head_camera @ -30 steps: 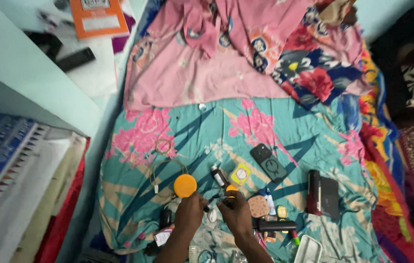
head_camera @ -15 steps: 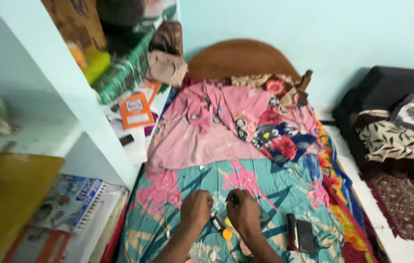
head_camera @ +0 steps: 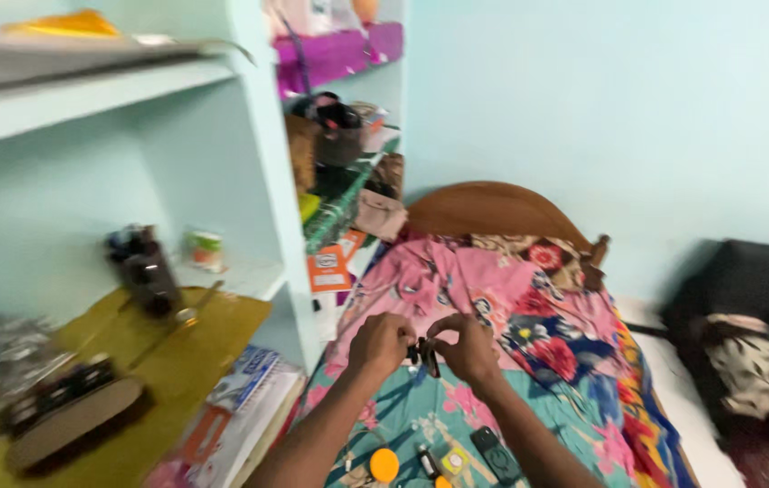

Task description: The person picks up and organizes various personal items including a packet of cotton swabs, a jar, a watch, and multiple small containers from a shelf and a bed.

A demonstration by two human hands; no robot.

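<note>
Both hands have risen off the bedspread since a second ago: then they worked low among the scattered items, now they are lifted in front of the chest, and the view has tilted up to take in the headboard and shelves. The left hand and right hand are close together, fingers curled, each pinching one side of a small dark object held between them above the bed. The object is too small and blurred to say what it is. The hands do not touch the bed.

Below the forearms lie an orange disc, a yellow square packet, a dark phone and a small bottle, well apart from the hands. A pink cloth and a floral cloth cover the far end of the bed. To the left, a shelf unit holds bags and a dark jar; a yellow surface carries a brush-like thing. A dark seat with patterned cloth stands at right. Nothing lies between the camera and the hands.
</note>
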